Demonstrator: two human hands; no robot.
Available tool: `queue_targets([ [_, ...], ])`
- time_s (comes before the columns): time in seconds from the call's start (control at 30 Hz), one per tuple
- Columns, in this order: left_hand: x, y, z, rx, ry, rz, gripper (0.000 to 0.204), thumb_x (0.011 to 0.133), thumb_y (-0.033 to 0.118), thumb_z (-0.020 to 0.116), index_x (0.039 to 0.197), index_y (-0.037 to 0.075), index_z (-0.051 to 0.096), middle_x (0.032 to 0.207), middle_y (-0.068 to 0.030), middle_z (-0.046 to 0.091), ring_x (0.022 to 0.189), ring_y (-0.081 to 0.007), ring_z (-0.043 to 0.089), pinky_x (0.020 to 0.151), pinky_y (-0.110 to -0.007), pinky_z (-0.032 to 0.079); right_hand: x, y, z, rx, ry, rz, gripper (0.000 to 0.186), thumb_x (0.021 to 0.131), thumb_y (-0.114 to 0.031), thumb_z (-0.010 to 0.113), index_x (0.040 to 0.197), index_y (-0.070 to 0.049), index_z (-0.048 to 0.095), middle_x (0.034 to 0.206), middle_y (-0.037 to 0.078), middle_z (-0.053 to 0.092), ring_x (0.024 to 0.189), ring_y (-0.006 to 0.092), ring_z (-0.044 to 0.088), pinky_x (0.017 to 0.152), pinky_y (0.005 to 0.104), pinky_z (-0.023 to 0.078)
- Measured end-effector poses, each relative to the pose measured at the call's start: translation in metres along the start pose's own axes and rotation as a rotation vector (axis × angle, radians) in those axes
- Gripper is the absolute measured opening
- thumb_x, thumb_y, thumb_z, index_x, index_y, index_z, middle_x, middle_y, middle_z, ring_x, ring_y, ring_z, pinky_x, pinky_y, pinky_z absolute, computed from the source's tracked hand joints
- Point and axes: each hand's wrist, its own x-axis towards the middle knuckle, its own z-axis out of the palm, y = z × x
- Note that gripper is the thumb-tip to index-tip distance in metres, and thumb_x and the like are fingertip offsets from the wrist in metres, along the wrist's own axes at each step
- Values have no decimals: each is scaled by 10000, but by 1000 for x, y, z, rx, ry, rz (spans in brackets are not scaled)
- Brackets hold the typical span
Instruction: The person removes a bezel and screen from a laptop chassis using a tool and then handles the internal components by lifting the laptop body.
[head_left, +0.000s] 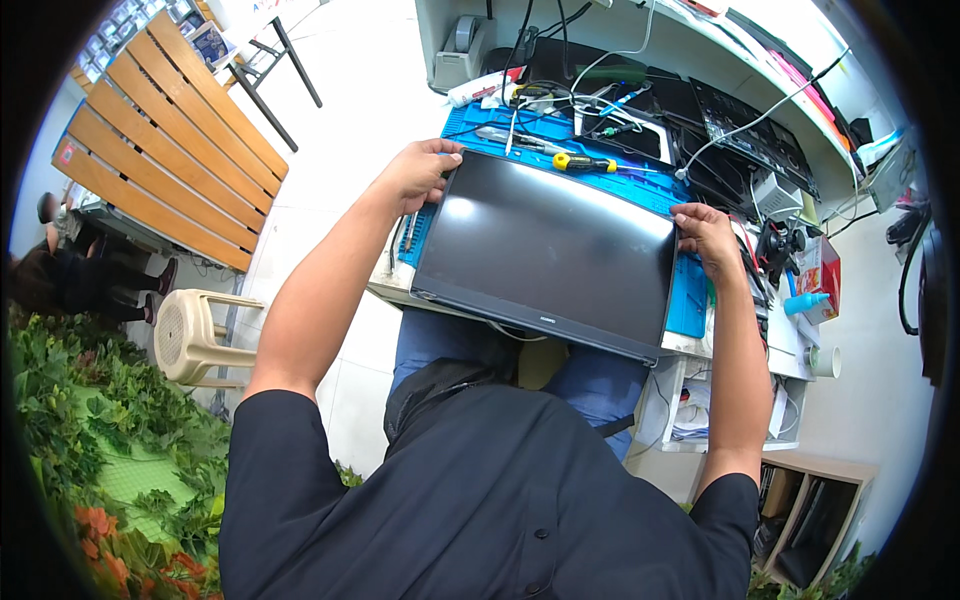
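A flat black display screen (545,255) lies face up over the near edge of the bench, tilted slightly, with its lower edge above my lap. My left hand (425,175) pinches its far left corner between thumb and fingers. At the far right corner, my right hand (708,238) grips the edge, with its fingers curled over the rim. Beneath the screen a blue work mat (688,300) shows at both sides. Just beyond its far edge lies a yellow-and-black screwdriver (583,162). Whatever is under the screen is hidden.
Cables, tools and a white tube (485,88) crowd the back of the bench. A bare keyboard part (757,135) leans at the back right. To the right stand a red box (822,275) and a light-blue bottle (806,303). A beige stool (195,338) and wooden slatted bench (185,145) are leftward.
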Motion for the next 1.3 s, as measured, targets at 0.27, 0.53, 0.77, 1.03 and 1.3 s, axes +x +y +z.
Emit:
queue_targets([
  [0.27, 9, -6, 0, 21, -12, 8, 243, 1082, 108, 621, 1321, 70, 642, 870, -40, 671, 582, -78, 546, 476, -245, 471, -26, -11, 22, -721, 259, -320, 237, 1006, -67, 670, 1204, -3, 783, 979, 153, 810, 770, 266, 745, 748, 402, 583],
  [0.53, -4, 8, 1, 581, 102, 126, 267, 1018, 128, 660, 1253, 19, 726, 835, -75, 717, 598, -117, 670, 511, -296, 573, -167, -96, 119, -846, 57, -890, 171, 905, -113, 783, 1044, -14, 765, 1039, 146, 749, 1017, 338, 682, 918, 447, 533],
  [0.77, -27, 33, 14, 1038, 121, 216, 306, 952, 139, 674, 1218, 32, 781, 726, -66, 724, 595, -176, 680, 585, -329, 596, -210, -65, 241, -823, -177, -1046, 253, 880, -201, 830, 1058, -41, 748, 1055, 83, 697, 1026, 270, 618, 869, 397, 491],
  [1.03, -154, -29, -48, 679, -262, 763, 323, 747, 108, 821, 1069, 92, 815, 996, -41, 691, 959, -193, 666, 809, -358, 553, -181, -37, 295, -709, -53, -1075, 169, 847, -140, 837, 978, -60, 767, 966, 45, 702, 969, 251, 611, 831, 403, 468],
  [1.3, -160, -83, -42, 711, -142, 898, 272, 722, 118, 930, 977, 101, 835, 975, -25, 673, 1015, -227, 644, 896, -373, 558, -185, -36, 303, -701, 46, -1142, 137, 829, -111, 845, 943, -70, 780, 924, 25, 698, 941, 234, 614, 824, 394, 463],
])
